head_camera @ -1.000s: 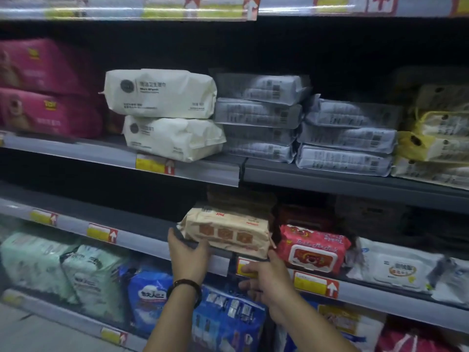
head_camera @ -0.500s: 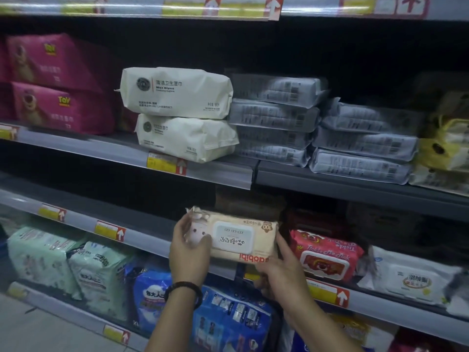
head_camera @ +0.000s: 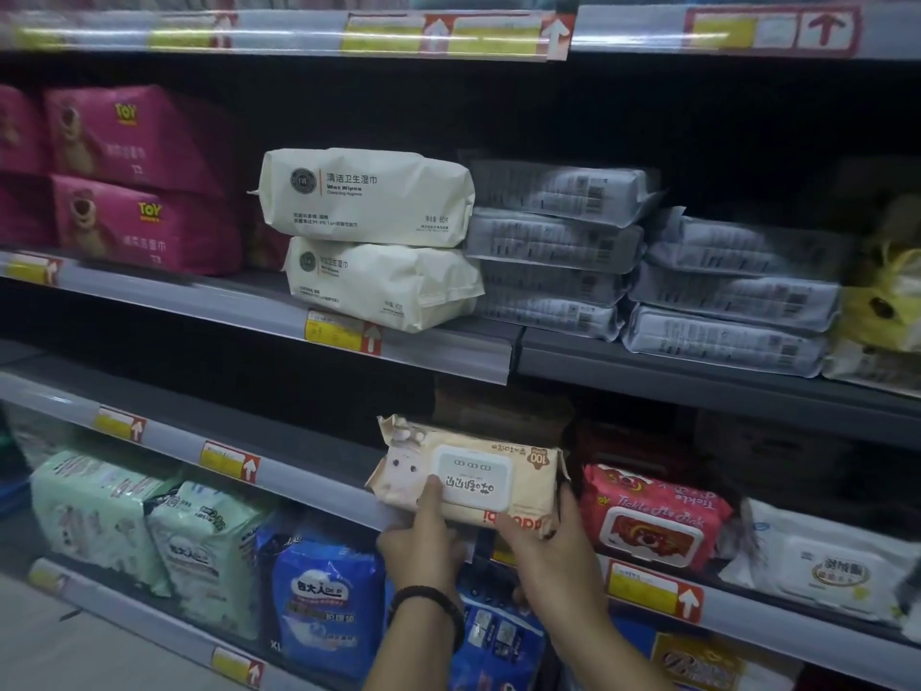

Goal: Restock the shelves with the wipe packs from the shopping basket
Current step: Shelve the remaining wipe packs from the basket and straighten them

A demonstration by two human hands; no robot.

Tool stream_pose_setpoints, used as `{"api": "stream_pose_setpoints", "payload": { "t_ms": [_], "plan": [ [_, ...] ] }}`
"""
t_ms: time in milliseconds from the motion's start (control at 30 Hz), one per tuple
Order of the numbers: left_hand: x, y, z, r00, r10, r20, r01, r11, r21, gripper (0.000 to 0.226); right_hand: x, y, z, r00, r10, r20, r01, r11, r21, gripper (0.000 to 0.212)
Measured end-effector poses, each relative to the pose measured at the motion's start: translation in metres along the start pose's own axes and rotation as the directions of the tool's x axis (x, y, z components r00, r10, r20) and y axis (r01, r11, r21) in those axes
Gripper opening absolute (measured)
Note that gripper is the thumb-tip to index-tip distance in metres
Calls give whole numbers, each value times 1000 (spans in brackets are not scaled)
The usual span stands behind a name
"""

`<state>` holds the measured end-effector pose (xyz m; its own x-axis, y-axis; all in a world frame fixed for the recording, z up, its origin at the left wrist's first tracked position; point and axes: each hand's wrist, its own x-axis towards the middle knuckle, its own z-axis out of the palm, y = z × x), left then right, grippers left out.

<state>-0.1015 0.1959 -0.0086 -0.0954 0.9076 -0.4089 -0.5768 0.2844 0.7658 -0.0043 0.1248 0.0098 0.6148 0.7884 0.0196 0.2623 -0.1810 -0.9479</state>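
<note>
Cream-coloured soft plastic wipe pack with a white rigid flip lid (head_camera: 468, 478) sat at roughly 6 o'clock in the head view, lid face toward the camera, print upside down, lower edge at the front lip of the grey metal middle shelf (head_camera: 319, 493). Both hands were clamped on it: left hand (head_camera: 423, 551) under the lower left corner with the thumb pressed up on the front face beside the lid, right hand (head_camera: 548, 546) cupping the lower right edge, one finger showing up the right end. Judgement: film pouch full of wet wipes, so moderately heavy for its size, squashy, sags if held by one end; film likely slick. Only stiff part was the lid, so best hold is both short ends or palm under, not the crimped seal at 10 o'clock of the pack. Not fragile, but pressing the lid could pop it. Just at 3 o'clock, a red soft wipe pack with a white lid (head_camera: 653, 521), near but touching or not I couldn't tell. Behind it, dark brownish packs, too dim to read. At 12 o'clock, one shelf up, two stacked cream wet-wipe pouches (head_camera: 369, 197). Shopping basket wasn't in view.
</note>
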Motion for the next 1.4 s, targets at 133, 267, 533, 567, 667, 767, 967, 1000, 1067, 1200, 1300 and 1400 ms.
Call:
{"api": "stream_pose_setpoints", "payload": {
  "t_ms": [133,267,533,567,667,767,967,1000,1067,1200,1300,1400],
  "plan": [
    [-6,-8,6,997,-30,77,33,998,-47,26,1,8,6,994,-93,-60,93,996,-5,65],
    [-3,-3,0,992,-44,118,60,988,-141,21,-5,18,16,985,-115,-129,118,993,12,59],
    [-7,13,-18,978,-147,146,180,953,-244,32,-7,-12,13,997,3,-82,2,998,58,68],
    [-6,13,-18,977,-148,155,182,954,-238,35,-4,-16,13,997,17,-77,-12,998,61,78],
    [4,13,-22,968,-143,204,184,963,-196,52,6,-24,16,1000,-7,-16,7,1000,17,120],
    [7,14,-24,953,-151,262,196,968,-154,48,17,-28,14,997,38,73,-41,998,48,111],
    [-2,10,-16,960,-129,248,186,957,-221,28,17,-33,30,996,35,76,-39,998,48,70],
    [-3,10,-16,959,-124,256,185,955,-231,28,13,-37,31,997,29,75,-34,997,69,70],
    [-4,9,-18,958,-104,269,176,949,-260,31,7,-45,33,998,5,65,-9,998,62,70],
    [-6,11,-26,924,-66,376,178,947,-269,60,-14,-57,32,1000,-26,16,25,999,46,78],
    [-12,14,-38,889,-110,444,235,943,-237,83,-36,-51,27,997,-25,67,22,998,56,79],
    [-14,25,-58,830,-182,527,285,951,-120,84,-55,-46,11,980,-40,196,35,999,28,58]
  ]
}}
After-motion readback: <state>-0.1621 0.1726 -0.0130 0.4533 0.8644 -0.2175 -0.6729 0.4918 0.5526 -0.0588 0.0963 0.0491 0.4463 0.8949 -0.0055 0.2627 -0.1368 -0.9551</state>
